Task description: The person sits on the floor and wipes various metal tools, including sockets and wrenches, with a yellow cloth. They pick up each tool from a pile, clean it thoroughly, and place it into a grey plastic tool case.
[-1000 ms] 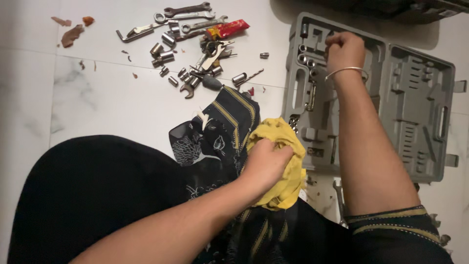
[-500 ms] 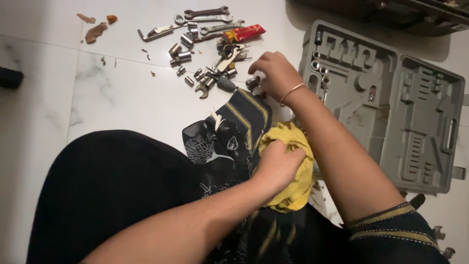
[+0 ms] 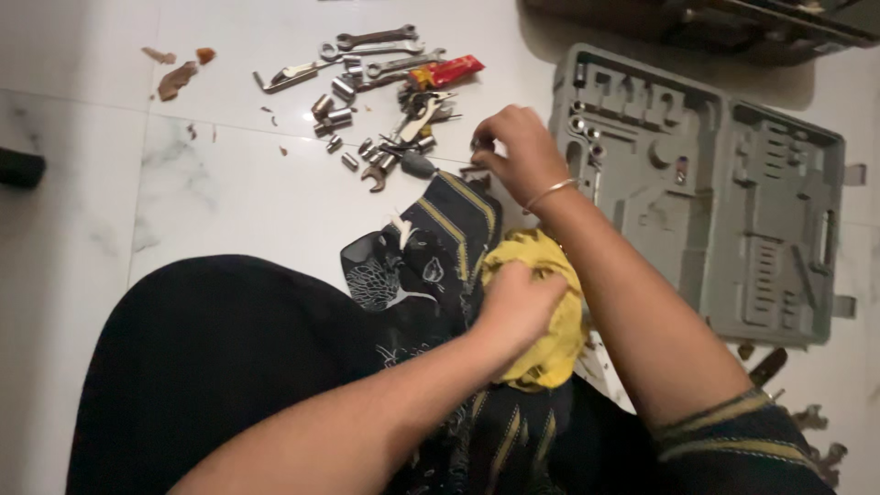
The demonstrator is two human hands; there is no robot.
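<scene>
My left hand point(image 3: 518, 307) grips a crumpled yellow cloth point(image 3: 561, 341) over my lap, on a dark patterned garment point(image 3: 412, 261). My right hand point(image 3: 515, 147), a thin bangle at its wrist, is stretched out over the white floor, its fingers pinched on a small metal socket point(image 3: 480, 147) at the edge of a scattered pile of sockets and wrenches point(image 3: 367, 110). A grey plastic tool case point(image 3: 733, 211) lies open just to the right of that hand, with a few sockets point(image 3: 583, 128) seated in its left half.
A red tube point(image 3: 449, 71) lies among the loose tools. Brown scraps point(image 3: 174, 78) sit at the far left of the tiles. A dark object point(image 3: 18, 168) pokes in at the left edge. More tools point(image 3: 811, 431) lie near my right knee.
My right hand left the tool case, moved left to the loose tools and closed its fingers on a socket. My left hand kept its hold on the yellow cloth.
</scene>
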